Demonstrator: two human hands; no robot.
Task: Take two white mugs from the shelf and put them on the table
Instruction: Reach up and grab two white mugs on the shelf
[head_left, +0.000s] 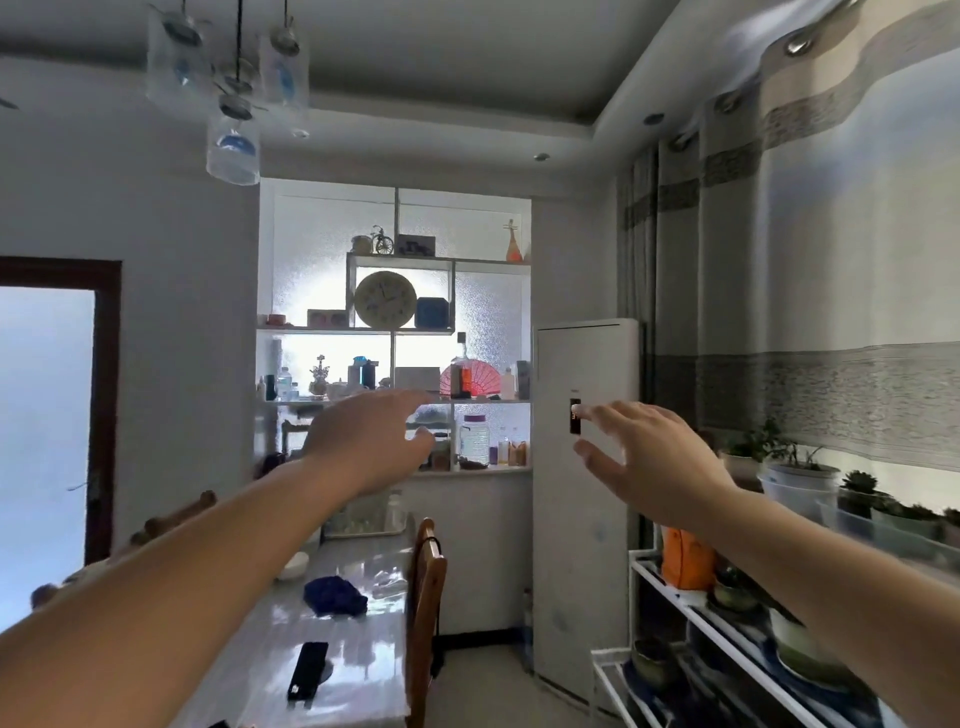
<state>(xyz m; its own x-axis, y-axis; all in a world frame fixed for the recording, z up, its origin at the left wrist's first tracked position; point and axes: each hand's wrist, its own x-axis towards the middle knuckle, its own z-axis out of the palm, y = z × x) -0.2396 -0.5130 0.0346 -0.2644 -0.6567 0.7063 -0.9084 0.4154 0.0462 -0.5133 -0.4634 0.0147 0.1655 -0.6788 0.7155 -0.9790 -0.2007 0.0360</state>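
Observation:
A backlit white shelf unit (395, 330) fills the far wall recess and holds a clock, bottles, jars and small ornaments. I cannot pick out white mugs among them; glare washes out the shelves. My left hand (363, 441) is stretched forward, fingers apart and empty, in front of the middle shelves. My right hand (654, 457) is also raised, open and empty, in front of the white standing air conditioner (587, 467). The long glossy table (358, 670) runs below my left arm toward the shelf.
On the table lie a black remote (307, 670), a blue cloth (335, 596), a white bowl (292, 566) and a tray of glassware (363, 519). Wooden chairs (426, 597) flank it. A white rack with plant pots (727, 623) stands at right. Pendant lamps (234, 145) hang overhead.

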